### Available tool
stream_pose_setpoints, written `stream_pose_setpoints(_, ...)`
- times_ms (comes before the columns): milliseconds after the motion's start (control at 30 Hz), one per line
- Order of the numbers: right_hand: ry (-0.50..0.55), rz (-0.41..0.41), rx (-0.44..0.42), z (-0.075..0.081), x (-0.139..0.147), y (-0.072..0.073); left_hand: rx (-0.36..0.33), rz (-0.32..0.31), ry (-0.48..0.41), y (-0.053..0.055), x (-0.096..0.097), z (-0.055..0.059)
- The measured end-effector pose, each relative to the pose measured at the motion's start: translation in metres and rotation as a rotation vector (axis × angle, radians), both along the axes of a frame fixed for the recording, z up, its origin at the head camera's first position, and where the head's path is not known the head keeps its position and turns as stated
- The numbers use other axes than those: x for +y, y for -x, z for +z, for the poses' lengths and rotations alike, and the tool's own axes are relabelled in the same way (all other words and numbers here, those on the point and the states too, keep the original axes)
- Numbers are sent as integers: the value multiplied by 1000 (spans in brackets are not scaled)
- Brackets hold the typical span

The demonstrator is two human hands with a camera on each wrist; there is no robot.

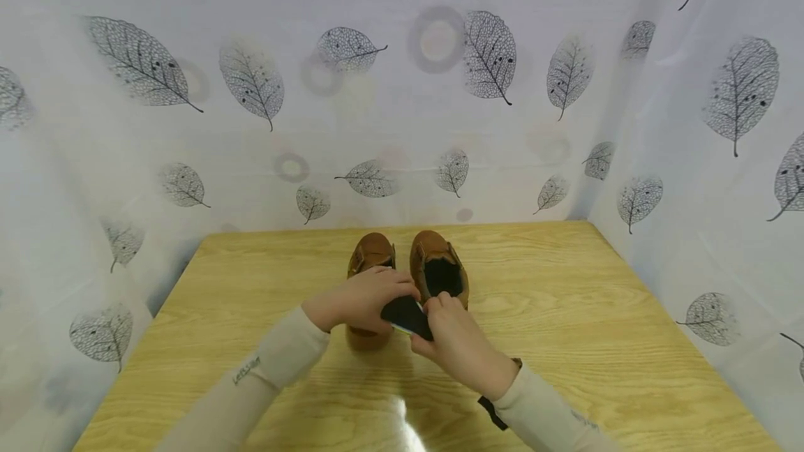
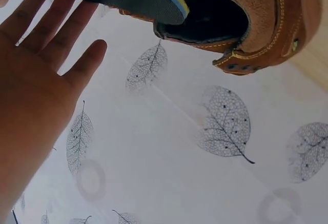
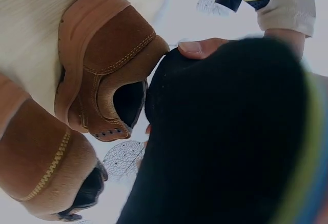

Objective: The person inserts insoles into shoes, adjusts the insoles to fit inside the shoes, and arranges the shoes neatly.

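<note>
Both hands hold a dark shoe insole with a yellow and blue edge (image 1: 407, 315), tilted above the table. My left hand (image 1: 367, 298) grips its left end over the left brown shoe (image 1: 372, 246); its thumb lies on the insole in the right wrist view. My right hand (image 1: 455, 333) pinches the right end, near the heel of the right brown shoe (image 1: 430, 246). Dark lining shows inside that shoe. In the left wrist view the insole (image 2: 138, 3) hangs close to a shoe opening (image 2: 215, 16). The left shoe is partly hidden behind my left hand.
The shoes stand side by side on a wood-grain table (image 1: 565, 312), near its back edge. A white curtain with leaf prints (image 1: 389, 103) encloses the back and both sides. A black strap (image 1: 493, 411) hangs at my right wrist.
</note>
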State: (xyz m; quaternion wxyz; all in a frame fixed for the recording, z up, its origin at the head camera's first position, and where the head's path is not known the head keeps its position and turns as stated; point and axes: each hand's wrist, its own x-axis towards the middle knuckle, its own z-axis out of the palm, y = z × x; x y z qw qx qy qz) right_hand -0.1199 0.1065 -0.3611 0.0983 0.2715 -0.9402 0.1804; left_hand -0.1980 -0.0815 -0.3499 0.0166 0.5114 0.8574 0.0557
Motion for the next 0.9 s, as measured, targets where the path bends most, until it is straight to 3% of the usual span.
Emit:
stream_pose_setpoints(267,-61,28,-140,13,-7,7,-127,-98,-42,19,-5,6)
stream_pose_setpoints(500,-91,41,-307,22,-8,18,-244,-148,-91,27,-11,8)
stream_pose_setpoints(667,-50,72,-355,22,-6,24,-321,-135,-93,28,-15,8)
stream_pose_setpoints(900,51,75,-377,20,-9,31,-390,-43,-18,27,-21,12)
